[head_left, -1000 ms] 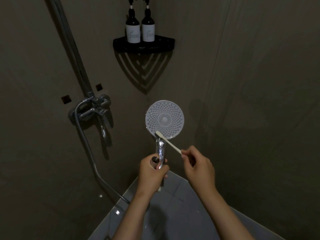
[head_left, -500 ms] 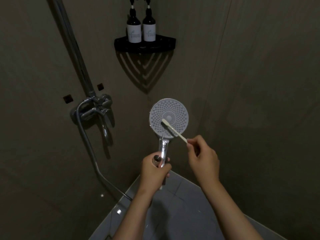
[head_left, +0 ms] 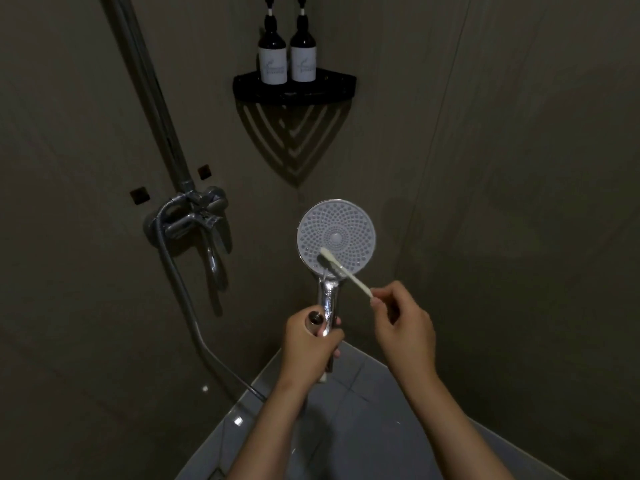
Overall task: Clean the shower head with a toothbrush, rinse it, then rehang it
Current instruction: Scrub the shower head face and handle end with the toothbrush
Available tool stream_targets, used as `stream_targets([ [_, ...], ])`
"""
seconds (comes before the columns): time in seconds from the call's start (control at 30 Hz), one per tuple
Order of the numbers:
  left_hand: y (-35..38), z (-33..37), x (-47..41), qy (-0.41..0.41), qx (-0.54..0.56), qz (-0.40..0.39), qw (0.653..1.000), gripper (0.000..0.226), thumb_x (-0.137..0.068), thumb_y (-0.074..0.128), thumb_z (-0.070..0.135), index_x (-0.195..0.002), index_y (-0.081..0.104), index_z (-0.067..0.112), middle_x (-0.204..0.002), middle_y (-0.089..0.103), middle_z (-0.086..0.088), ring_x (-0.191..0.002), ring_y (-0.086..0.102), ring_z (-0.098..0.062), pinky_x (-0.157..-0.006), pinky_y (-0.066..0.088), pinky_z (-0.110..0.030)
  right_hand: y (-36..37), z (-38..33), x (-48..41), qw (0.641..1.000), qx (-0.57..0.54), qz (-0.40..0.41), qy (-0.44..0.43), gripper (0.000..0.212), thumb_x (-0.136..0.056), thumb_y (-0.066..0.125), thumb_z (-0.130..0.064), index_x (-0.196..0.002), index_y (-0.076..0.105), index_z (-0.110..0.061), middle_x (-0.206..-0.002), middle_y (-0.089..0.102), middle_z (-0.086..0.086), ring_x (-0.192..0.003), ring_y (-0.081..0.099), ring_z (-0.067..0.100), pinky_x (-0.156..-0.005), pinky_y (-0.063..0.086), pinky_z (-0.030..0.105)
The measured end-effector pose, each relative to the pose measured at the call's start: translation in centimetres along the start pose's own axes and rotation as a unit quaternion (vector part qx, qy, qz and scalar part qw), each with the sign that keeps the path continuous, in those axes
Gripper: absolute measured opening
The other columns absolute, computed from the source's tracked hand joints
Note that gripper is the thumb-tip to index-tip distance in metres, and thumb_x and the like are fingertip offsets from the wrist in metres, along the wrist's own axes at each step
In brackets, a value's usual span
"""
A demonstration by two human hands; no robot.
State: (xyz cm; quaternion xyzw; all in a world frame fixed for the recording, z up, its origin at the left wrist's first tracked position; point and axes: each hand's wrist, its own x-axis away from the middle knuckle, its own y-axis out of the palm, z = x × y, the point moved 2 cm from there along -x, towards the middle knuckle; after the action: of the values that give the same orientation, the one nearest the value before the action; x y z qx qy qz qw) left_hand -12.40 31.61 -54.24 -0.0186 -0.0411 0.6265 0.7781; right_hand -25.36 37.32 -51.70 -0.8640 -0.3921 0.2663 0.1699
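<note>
A round shower head point(head_left: 341, 230) with a pale, dotted spray face and a chrome handle stands upright in the middle of the view, face toward me. My left hand point(head_left: 310, 342) is wrapped around the lower part of its handle. My right hand point(head_left: 403, 325) pinches the end of a pale toothbrush point(head_left: 344, 271). The brush head lies against the lower left part of the spray face, just above the neck.
A chrome mixer tap point(head_left: 194, 216) with a riser pipe point(head_left: 149, 84) is fixed to the left wall, and its hose point(head_left: 187, 306) loops down toward the floor. A black corner shelf point(head_left: 294, 90) holds two dark pump bottles point(head_left: 287, 55). Grey floor tiles point(head_left: 363, 410) lie below.
The brush head has slid from the centre of the spray face down to its lower left edge. My right hand has dropped a little. My left hand keeps the handle still.
</note>
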Motion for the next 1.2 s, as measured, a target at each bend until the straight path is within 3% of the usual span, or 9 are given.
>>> stream_targets([
  [0.33,0.3,-0.1,0.1,0.011,-0.008,-0.016,1.000,0.019,-0.068,0.059,-0.011,-0.067,0.059,0.007,-0.049,0.051,-0.007,-0.041,0.052,-0.015,-0.047,0.041,-0.026,0.6,0.0,-0.2,1.000,0.006,0.021,0.021,0.003,-0.090,0.056,-0.022,-0.090,0.058,-0.025,-0.077,0.065,-0.010,-0.074,0.063,0.017,-0.064,0.052,0.041],
  [0.47,0.4,-0.3,0.1,0.026,-0.024,-0.019,0.999,0.016,-0.065,0.060,-0.006,-0.064,0.058,0.009,-0.052,0.052,-0.007,-0.043,0.054,-0.016,-0.045,0.043,-0.024,1.2,-0.4,0.3,1.000,-0.002,-0.005,0.006,0.002,-0.089,0.058,-0.020,-0.089,0.060,-0.021,-0.075,0.063,-0.012,-0.074,0.062,0.014,-0.061,0.050,0.037],
  [0.63,0.1,-0.7,0.0,0.034,-0.043,-0.020,0.998,0.013,-0.063,0.059,-0.001,-0.062,0.059,0.012,-0.049,0.053,0.001,-0.043,0.054,-0.013,-0.047,0.046,-0.033,1.9,-0.7,0.9,0.999,-0.022,-0.025,-0.006,0.006,-0.088,0.059,-0.019,-0.085,0.059,-0.025,-0.067,0.058,-0.012,-0.067,0.058,0.008,-0.060,0.050,0.038],
  [0.77,-0.1,-0.5,0.2,0.032,-0.030,-0.011,0.999,0.012,-0.066,0.059,-0.007,-0.064,0.058,0.005,-0.052,0.052,-0.005,-0.044,0.054,-0.014,-0.046,0.041,-0.028,1.7,-0.5,0.7,0.998,-0.059,-0.010,0.004,0.006,-0.088,0.057,-0.021,-0.087,0.058,-0.027,-0.070,0.061,-0.010,-0.067,0.058,0.009,-0.062,0.051,0.042],
  [0.97,0.2,-0.2,0.1,0.041,-0.010,-0.013,0.999,0.027,-0.066,0.060,-0.010,-0.059,0.059,0.016,-0.050,0.052,-0.003,-0.046,0.052,-0.016,-0.043,0.041,-0.019,1.2,-0.4,0.4,0.997,-0.064,0.035,0.025,0.006,-0.091,0.055,-0.019,-0.091,0.057,-0.024,-0.073,0.060,-0.011,-0.069,0.058,0.013,-0.063,0.051,0.045],
  [1.2,0.3,-0.8,-0.2,0.062,-0.048,-0.032,0.996,0.008,-0.066,0.060,0.000,-0.064,0.055,0.005,-0.050,0.052,-0.002,-0.046,0.052,-0.013,-0.048,0.046,-0.034,2.2,-0.9,0.7,0.996,-0.082,-0.018,0.013,0.011,-0.090,0.056,-0.017,-0.086,0.059,-0.027,-0.075,0.062,-0.015,-0.069,0.058,0.005,-0.063,0.049,0.038],
])
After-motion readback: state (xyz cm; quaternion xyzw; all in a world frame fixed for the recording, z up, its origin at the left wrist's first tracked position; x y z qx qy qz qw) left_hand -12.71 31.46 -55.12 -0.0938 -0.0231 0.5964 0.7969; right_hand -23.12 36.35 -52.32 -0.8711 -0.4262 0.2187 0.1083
